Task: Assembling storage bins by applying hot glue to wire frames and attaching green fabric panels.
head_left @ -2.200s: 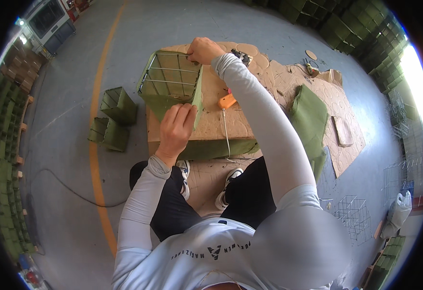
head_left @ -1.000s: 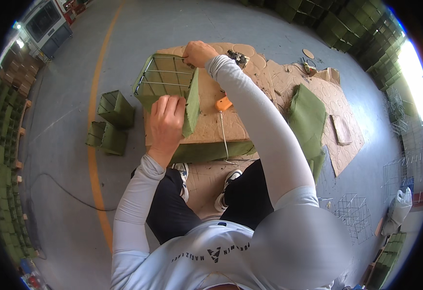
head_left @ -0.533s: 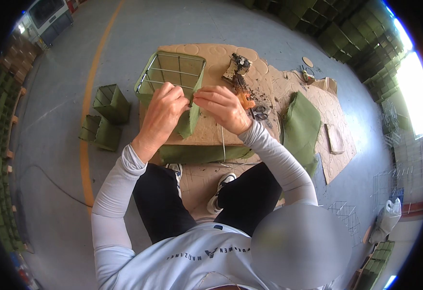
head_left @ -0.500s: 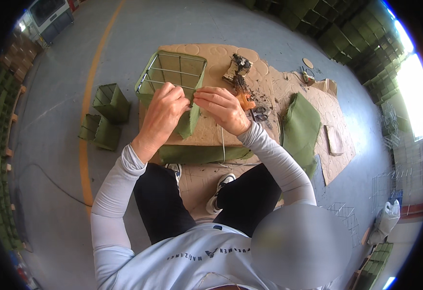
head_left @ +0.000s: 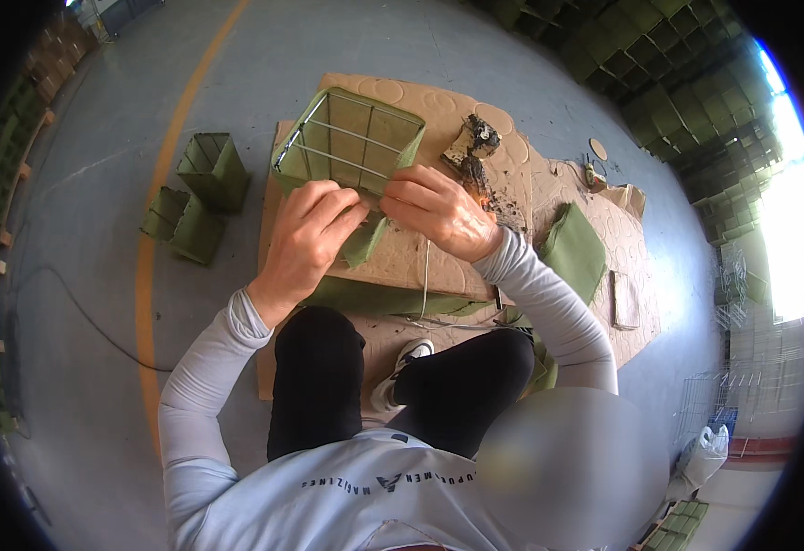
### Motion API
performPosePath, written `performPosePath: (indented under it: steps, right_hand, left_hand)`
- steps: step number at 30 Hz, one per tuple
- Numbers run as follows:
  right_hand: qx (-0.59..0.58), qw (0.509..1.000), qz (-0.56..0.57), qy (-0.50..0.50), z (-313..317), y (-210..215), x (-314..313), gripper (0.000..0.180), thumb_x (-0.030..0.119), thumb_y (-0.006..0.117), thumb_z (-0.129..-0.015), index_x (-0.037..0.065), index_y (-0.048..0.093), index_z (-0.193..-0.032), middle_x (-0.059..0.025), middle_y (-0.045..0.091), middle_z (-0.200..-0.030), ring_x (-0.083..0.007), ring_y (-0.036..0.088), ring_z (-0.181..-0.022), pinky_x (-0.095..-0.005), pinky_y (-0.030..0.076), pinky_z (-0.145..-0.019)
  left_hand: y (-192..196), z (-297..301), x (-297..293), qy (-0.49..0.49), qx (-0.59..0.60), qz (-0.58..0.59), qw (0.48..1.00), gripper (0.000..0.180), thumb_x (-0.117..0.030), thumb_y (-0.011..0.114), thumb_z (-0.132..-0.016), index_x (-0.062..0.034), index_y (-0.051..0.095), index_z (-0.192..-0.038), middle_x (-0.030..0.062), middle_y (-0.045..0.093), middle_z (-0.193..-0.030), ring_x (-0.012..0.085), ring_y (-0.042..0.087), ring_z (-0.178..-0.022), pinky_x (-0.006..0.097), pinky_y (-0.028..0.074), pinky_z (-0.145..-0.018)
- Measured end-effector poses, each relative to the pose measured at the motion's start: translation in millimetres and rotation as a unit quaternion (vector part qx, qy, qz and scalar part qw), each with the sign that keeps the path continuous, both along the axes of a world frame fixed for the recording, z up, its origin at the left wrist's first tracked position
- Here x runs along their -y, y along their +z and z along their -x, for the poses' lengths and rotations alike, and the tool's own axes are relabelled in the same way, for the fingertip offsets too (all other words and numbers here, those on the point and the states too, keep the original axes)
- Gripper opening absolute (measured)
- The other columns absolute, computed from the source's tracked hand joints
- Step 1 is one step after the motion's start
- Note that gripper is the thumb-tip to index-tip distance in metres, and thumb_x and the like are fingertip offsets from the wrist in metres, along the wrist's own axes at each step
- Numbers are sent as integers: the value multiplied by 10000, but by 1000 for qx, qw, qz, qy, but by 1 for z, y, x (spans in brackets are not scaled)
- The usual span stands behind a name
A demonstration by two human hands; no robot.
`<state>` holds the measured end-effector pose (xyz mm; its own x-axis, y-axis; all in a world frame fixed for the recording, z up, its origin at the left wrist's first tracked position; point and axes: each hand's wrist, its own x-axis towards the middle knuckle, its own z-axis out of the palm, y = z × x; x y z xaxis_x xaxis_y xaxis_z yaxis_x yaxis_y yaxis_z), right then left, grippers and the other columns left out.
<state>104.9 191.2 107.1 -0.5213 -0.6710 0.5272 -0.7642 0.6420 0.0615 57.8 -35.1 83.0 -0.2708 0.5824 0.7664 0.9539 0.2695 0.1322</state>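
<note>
A box-shaped wire basket (head_left: 333, 126) covered with green fabric (head_left: 400, 112) lies tilted on the cardboard-topped work surface, its open side showing a grid of metal bars. At its near edge my left hand (head_left: 312, 230) is closed, thumb and fingers pinching the fabric edge. My right hand (head_left: 439, 213) pinches the same edge a little to the right, close to the basket's corner. Between and below the two hands hangs a green fabric flap (head_left: 362, 244). Fingers hide the exact spot where the fabric meets the wire.
Two green fabric boxes (head_left: 211, 174) stand on the floor at left, by a yellow line (head_left: 150, 312). Beyond my right hand lie dark, charred-looking scraps (head_left: 477, 138) on the cardboard (head_left: 512, 119). Green cloth (head_left: 575, 253) lies at right. Stacked green boxes (head_left: 686, 101) line the far right.
The view has shifted a little. Both hands stay at the basket's near edge, the right fingers now nearer its right corner. My left knee has risen and one shoe has gone from sight.
</note>
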Motion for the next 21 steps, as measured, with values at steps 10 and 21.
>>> performPosePath:
  steps: [10, 21]
  right_hand:
    - [118, 977, -149, 98, 23, 34, 1, 198, 78, 634, -715, -15, 606, -887, -105, 557, -895, -257, 550, -889, -355, 513, -755]
    - [-3, 999, 39, -18, -15, 7, -1, 294, 82, 725, -741, -38, 647, -999, -131, 635, -1009, -298, 610, -982, -391, 520, -810]
  left_hand:
    - [18, 23, -10, -141, 46, 124, 981, 148, -14, 723, -684, 15, 669, -818, 80, 585, -849, 248, 557, -845, 362, 486, -761]
    - [38, 41, -9, -113, 27, 69, 991, 252, -2, 751, -690, 34, 691, -932, 83, 641, -907, 253, 588, -871, 359, 528, -734]
